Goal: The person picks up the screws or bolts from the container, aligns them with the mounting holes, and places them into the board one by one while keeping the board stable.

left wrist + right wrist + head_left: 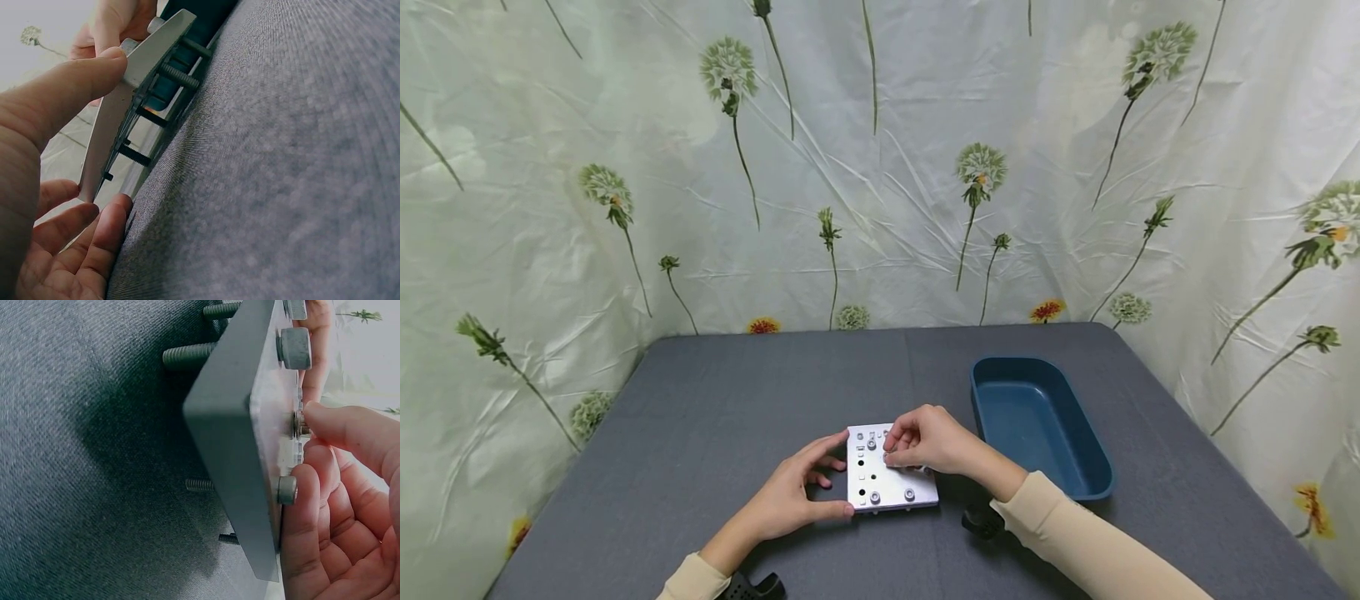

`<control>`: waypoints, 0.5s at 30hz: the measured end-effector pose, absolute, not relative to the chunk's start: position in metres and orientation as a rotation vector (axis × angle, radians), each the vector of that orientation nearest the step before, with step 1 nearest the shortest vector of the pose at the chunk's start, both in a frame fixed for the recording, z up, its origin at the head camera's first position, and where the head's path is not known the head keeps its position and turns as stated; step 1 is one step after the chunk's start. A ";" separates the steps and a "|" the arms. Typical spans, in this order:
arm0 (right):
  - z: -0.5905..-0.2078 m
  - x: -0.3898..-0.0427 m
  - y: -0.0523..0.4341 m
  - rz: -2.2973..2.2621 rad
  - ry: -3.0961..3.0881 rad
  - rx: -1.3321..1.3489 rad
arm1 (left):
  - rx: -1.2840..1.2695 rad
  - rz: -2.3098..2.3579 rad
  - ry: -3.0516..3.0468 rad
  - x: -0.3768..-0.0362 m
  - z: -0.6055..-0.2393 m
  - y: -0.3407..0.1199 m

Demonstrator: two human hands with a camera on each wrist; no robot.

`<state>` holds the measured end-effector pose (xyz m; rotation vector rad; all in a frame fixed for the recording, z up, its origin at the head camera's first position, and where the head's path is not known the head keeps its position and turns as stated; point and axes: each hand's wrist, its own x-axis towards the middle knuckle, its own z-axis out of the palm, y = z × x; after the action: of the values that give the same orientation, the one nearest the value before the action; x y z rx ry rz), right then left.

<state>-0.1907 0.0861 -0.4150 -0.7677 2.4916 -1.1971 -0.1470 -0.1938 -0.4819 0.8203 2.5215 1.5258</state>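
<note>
A pale metal plate (891, 490) with holes and several socket-head screws sits in front of me, its screw shanks (181, 76) sticking out below. My left hand (784, 498) holds the plate by its left side, thumb at the near corner and fingers at the far one. Over the plate's right half, my right hand (938, 442) pinches a small screw (302, 425) between thumb and index finger, at the plate's top face. A thicker socket-head screw (296, 349) stands to one side of those fingertips, and a smaller one (287, 490) to the other.
A blue tray (1086, 429) stands to the right on the grey tabletop (760, 392), beyond my right forearm. Black wrist straps (981, 521) show under both wrists. A flower-print curtain (880, 167) hangs behind and at both sides of the table.
</note>
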 end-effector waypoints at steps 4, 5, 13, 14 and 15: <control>-0.415 -0.190 0.085 -1.207 2.482 -0.764 | 0.827 1.522 2.526 -0.147 -0.482 -0.195; -0.415 -0.190 0.085 -1.208 2.479 -0.763 | 0.829 1.520 2.527 -0.147 -0.482 -0.195; -0.403 -0.189 0.098 -1.257 2.456 -0.763 | 0.835 1.471 2.480 -0.149 -0.471 -0.198; -0.400 -0.189 0.102 -1.261 2.473 -0.765 | 0.835 1.443 2.481 -0.150 -0.468 -0.200; -0.397 -0.188 0.107 -1.263 2.493 -0.767 | 0.839 1.416 2.487 -0.151 -0.464 -0.202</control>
<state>-0.1882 0.1067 -0.3968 -0.7667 2.4926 -1.2634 -0.1506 -0.2022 -0.4643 0.8390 2.4871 1.4159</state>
